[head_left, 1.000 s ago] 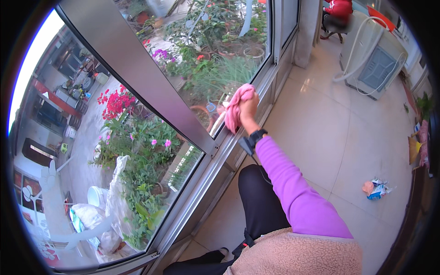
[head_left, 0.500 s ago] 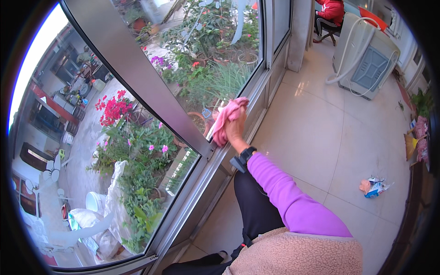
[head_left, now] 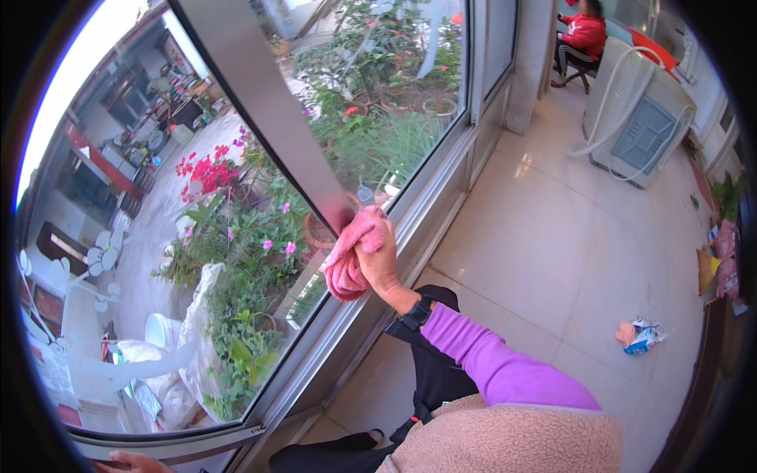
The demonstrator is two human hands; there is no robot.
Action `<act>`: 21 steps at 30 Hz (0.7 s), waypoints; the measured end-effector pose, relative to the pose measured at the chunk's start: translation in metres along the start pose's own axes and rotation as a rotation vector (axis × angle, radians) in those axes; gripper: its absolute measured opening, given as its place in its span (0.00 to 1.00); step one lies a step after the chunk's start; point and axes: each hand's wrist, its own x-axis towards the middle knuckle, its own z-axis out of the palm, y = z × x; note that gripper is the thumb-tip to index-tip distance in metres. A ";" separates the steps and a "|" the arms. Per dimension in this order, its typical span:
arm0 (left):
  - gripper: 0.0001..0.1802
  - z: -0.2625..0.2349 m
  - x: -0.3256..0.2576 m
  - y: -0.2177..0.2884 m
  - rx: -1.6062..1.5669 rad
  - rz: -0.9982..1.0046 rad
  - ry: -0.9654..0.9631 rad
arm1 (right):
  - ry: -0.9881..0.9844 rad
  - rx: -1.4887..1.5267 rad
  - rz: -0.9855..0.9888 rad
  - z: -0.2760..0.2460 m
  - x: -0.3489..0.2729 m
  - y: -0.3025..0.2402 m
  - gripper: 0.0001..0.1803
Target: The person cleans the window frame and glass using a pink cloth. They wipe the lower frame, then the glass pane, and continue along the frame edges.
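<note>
Pale tiled floor (head_left: 544,236) of a bright sunroom, seen from above through a wide fisheye lens. Along the left, a large sliding window (head_left: 197,236) in a grey metal frame, looking out on a garden with pink and red flowers (head_left: 209,169), green shrubs and a paved yard. Running diagonally across the glass, a broad grey frame bar (head_left: 260,102), meeting the lower window track near the middle of the view.

Right hand (head_left: 378,264) clenched around a bunched pink cloth (head_left: 351,256), pressing it against the foot of that bar, just above the track. Cloth touching the metal, part of it hanging below the fingers. Black watch (head_left: 415,314) on the wrist, purple sleeve (head_left: 497,363) behind it, and a fuzzy beige vest at the bottom edge. Black trousers visible under the arm.

Left hand (head_left: 130,461) only partly in view at the lower left edge, resting on the bottom window frame; too little showing to tell whether gripping or flat.

Further back at upper right, a white washing machine (head_left: 639,126) with a pale hose looped over it. Beyond it, another person in a red top (head_left: 582,35), seated on a stool. On the floor at right, a small crumpled packet (head_left: 643,337), well apart from the window. Potted plant and clutter along the far right wall.
</note>
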 end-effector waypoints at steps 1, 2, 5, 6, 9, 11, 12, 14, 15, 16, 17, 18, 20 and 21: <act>0.22 0.002 -0.001 -0.007 -0.009 0.038 0.026 | -0.009 0.018 -0.109 0.005 0.010 -0.017 0.27; 0.22 0.004 -0.004 -0.011 -0.025 0.030 0.024 | -0.009 0.064 -0.217 0.009 0.023 -0.033 0.28; 0.22 0.009 -0.006 -0.023 -0.218 0.001 -0.024 | -0.066 -0.117 -0.476 0.018 0.065 -0.065 0.27; 0.23 0.010 -0.009 -0.022 -0.275 -0.054 -0.055 | -0.064 -0.145 -0.409 0.021 0.066 -0.071 0.26; 0.24 0.007 -0.010 -0.021 -0.301 0.006 -0.025 | -0.086 -0.247 -0.483 0.021 0.045 -0.061 0.32; 0.24 0.001 -0.011 -0.015 -0.344 -0.064 -0.054 | -0.146 -0.390 -0.501 0.012 0.016 -0.036 0.38; 0.23 -0.002 -0.012 -0.011 -0.410 -0.157 -0.087 | -0.159 -0.431 -0.485 0.008 0.006 -0.019 0.39; 0.24 -0.004 -0.009 -0.008 -0.399 -0.141 -0.103 | -0.111 -0.326 -0.352 0.003 -0.011 0.012 0.37; 0.24 -0.004 -0.008 -0.007 -0.393 -0.134 -0.111 | -0.129 -0.357 -0.303 0.002 -0.017 0.024 0.39; 0.24 -0.004 -0.008 -0.007 -0.363 -0.116 -0.097 | -0.138 -0.350 -0.220 -0.001 -0.021 0.032 0.40; 0.24 -0.004 -0.010 -0.006 -0.408 -0.137 -0.076 | -0.157 -0.376 -0.211 -0.004 -0.021 0.035 0.39; 0.25 -0.003 -0.010 -0.008 -0.442 -0.121 -0.078 | -0.120 -0.361 -0.279 -0.004 -0.019 0.035 0.38; 0.25 -0.002 -0.011 -0.011 -0.393 -0.095 -0.095 | -0.139 -0.307 -0.370 -0.005 -0.010 0.022 0.38; 0.25 -0.002 -0.012 -0.012 -0.384 -0.108 -0.107 | -0.153 -0.270 -0.431 -0.002 0.000 0.010 0.38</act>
